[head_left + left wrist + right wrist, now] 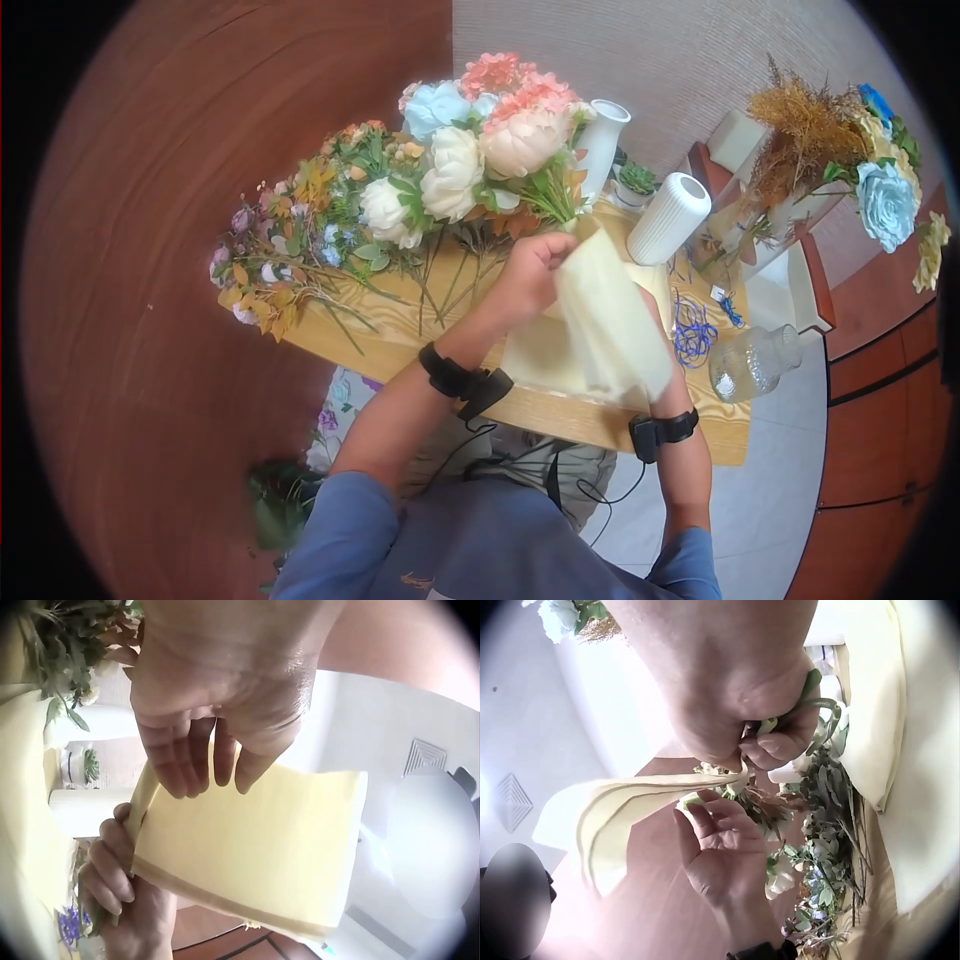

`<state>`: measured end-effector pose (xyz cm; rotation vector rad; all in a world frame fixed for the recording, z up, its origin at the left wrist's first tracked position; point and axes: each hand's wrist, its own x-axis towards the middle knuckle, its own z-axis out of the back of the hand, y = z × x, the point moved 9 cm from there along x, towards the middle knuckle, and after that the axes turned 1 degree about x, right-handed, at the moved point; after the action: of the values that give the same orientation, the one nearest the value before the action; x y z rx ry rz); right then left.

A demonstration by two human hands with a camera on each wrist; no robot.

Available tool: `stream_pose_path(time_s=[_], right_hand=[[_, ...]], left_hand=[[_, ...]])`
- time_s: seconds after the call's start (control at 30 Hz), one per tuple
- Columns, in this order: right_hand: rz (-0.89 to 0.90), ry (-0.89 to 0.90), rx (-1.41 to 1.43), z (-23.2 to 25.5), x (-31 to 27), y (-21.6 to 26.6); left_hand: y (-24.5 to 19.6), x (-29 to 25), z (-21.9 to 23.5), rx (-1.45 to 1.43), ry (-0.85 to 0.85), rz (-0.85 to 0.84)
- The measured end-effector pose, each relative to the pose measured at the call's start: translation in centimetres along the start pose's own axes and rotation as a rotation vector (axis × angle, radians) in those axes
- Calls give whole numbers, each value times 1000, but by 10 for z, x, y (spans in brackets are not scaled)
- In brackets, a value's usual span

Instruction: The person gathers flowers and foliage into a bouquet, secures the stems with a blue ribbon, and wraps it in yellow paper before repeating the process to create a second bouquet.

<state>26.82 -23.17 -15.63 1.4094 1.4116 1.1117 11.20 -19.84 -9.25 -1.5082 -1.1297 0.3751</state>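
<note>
A bouquet of white, pale pink, coral and light blue flowers (525, 140) is held upright over the table, its green stems gathered at the bottom. My right hand (780, 712) grips those stems (767, 726) together with an edge of cream wrapping paper (247, 840). In the head view the paper (610, 325) hangs in front of that hand and mostly hides it. My left hand (530, 275) is close beside the stems and the paper's upper edge. Seen from the left wrist, its fingers (176, 765) extend loosely in front of the sheet, pinching nothing.
Loose flowers and leafy sprigs (330, 205) cover the left of the wooden table (410, 330). Two white vases (670, 215), a small succulent (637, 178), blue ribbon (693, 330) and a clear glass jar (752, 362) stand or lie right. More cream paper (535, 350) lies near the front.
</note>
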Motion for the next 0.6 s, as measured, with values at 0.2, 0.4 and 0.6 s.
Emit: stream_pose_path(time_s=[0.2, 0.4, 0.6], right_hand=[[-135, -4, 154, -10, -1, -18], [-197, 64, -76, -17, 2, -24], [-255, -5, 4, -18, -2, -32]], left_hand=[[-20, -2, -12, 553, 139, -303], [-9, -3, 1, 1017, 98, -387], [10, -4, 4, 990, 80, -311]])
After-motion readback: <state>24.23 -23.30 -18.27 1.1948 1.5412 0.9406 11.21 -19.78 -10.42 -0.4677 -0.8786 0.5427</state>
